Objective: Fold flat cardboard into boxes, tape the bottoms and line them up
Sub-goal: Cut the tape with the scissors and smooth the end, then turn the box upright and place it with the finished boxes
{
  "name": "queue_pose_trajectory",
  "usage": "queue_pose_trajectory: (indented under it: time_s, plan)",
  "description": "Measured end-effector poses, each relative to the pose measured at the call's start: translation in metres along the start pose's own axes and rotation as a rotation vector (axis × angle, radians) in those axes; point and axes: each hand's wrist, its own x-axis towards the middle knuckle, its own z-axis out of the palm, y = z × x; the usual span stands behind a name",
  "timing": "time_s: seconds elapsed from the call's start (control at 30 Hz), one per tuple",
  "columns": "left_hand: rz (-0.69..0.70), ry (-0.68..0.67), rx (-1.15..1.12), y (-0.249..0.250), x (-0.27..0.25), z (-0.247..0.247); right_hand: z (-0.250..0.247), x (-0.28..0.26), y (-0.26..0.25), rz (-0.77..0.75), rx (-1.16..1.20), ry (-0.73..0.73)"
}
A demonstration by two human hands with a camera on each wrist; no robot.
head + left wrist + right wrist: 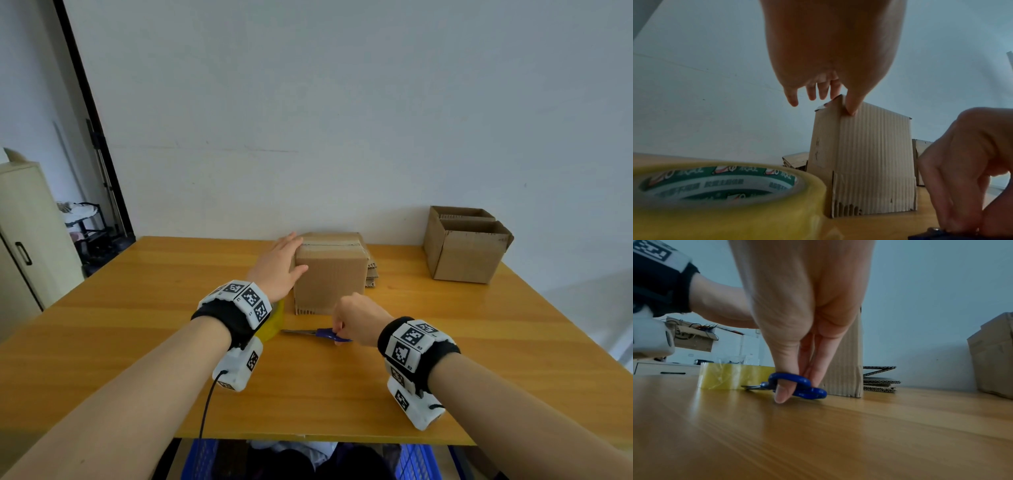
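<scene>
A folded cardboard box [329, 274] stands on the wooden table [137, 325] with a taped seam across its top. My left hand [291, 255] rests on its upper left corner, fingers straight along the side and thumb [852, 104] on the front face. My right hand [344, 323] holds blue-handled scissors [325, 333] low on the table in front of the box. In the right wrist view the thumb [783, 386] passes through one handle loop of the scissors [807, 386]. A yellowish tape roll [274, 322] lies flat under my left wrist, left of the scissor blades.
A stack of flat cardboard [371, 274] lies right behind the box. Two open boxes [466, 246] stand at the table's back right against the wall. A cabinet [24, 240] stands off the table's left edge. Blue crates [202, 459] sit below the near edge.
</scene>
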Motion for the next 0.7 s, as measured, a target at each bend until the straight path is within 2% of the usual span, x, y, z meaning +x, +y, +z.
queue_pose_trajectory:
  time_s: [0.17, 0.4, 0.63, 0.7]
  plan:
    - [0.027, -0.015, 0.027, 0.001, 0.000, 0.002, 0.001, -0.001, 0.001, -0.032, 0.006, 0.013]
    - [-0.059, -0.109, -0.025, 0.014, 0.000, 0.000, 0.000, -0.002, 0.003, -0.068, 0.046, -0.008]
    - [-0.100, -0.132, -0.058, 0.019, 0.000, 0.004, 0.007, 0.002, 0.006, -0.082, 0.086, -0.051]
    - [-0.107, -0.118, -0.076, 0.019, 0.001, 0.003, 0.001, -0.001, 0.005, -0.111, 0.112, 0.009]
